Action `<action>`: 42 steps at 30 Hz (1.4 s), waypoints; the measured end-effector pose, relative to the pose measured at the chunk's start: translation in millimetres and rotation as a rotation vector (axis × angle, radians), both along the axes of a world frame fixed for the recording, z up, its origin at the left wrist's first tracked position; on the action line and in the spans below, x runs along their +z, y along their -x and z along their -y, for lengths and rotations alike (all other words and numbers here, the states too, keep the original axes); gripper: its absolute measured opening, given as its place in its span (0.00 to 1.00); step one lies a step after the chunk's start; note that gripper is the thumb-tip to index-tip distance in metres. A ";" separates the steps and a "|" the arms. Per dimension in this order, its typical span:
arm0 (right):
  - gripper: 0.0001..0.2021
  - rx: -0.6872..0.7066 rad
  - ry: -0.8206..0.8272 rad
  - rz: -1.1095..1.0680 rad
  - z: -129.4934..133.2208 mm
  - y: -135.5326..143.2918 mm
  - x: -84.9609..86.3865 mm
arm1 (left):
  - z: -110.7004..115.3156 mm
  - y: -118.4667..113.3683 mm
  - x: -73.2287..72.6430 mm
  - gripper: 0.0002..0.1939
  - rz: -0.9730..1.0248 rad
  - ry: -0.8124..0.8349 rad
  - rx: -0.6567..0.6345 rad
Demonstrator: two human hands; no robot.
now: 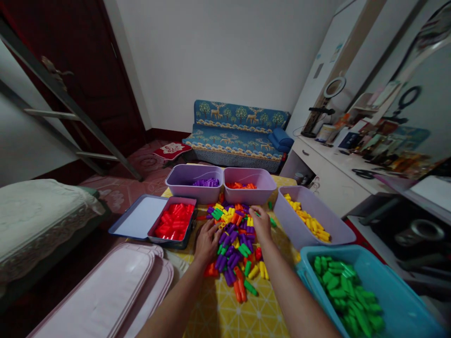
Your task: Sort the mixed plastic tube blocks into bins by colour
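Mixed plastic pieces (pixel 230 256) — piled between both hands (pixel 207 238).

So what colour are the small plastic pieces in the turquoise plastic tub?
Green plastic pieces, seen best in the head view.

The head camera looks forward (and down), over the nearby yellow cloth (pixel 259 307) toward the sofa (pixel 236 137).

Three lilac bins (pixel 193 191), one case (pixel 141 217)
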State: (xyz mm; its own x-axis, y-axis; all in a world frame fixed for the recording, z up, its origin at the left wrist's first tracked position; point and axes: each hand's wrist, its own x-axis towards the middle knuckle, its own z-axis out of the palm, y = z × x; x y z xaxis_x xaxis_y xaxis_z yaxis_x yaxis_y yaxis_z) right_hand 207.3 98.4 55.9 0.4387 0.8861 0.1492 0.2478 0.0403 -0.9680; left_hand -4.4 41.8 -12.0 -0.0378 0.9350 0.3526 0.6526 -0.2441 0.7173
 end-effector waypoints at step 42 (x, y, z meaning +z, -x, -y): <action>0.28 -0.237 0.405 0.632 6.2 -29.0 -29.6 | 4.9 -1.3 9.2 0.21 0.123 0.038 0.019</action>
